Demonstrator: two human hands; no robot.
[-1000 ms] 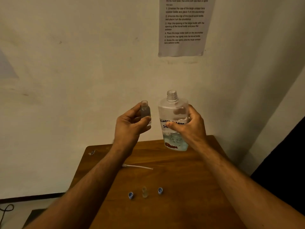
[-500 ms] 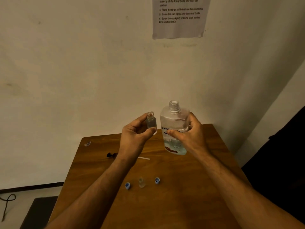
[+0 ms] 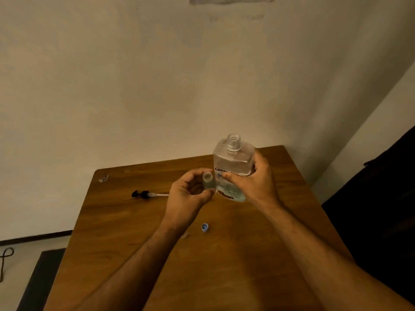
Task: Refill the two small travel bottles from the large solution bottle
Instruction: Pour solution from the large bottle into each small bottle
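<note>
Large solution bottle (image 3: 233, 162), clear, uncapped and hand-lettered, is held upright above the wooden counter (image 3: 247, 254) in the right hand's (image 3: 253, 182) grip; the left hand (image 3: 188, 196) pinches one open travel bottle (image 3: 207, 181) just beside it. One blue cap (image 3: 204, 227) lies below.

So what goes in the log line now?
left hand: holds small clear uncapped travel bottle | right hand: holds large clear uncapped solution bottle | pouring: no

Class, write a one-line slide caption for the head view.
Left hand holds an uncapped travel bottle beside the open solution bottle gripped by the right hand.
</note>
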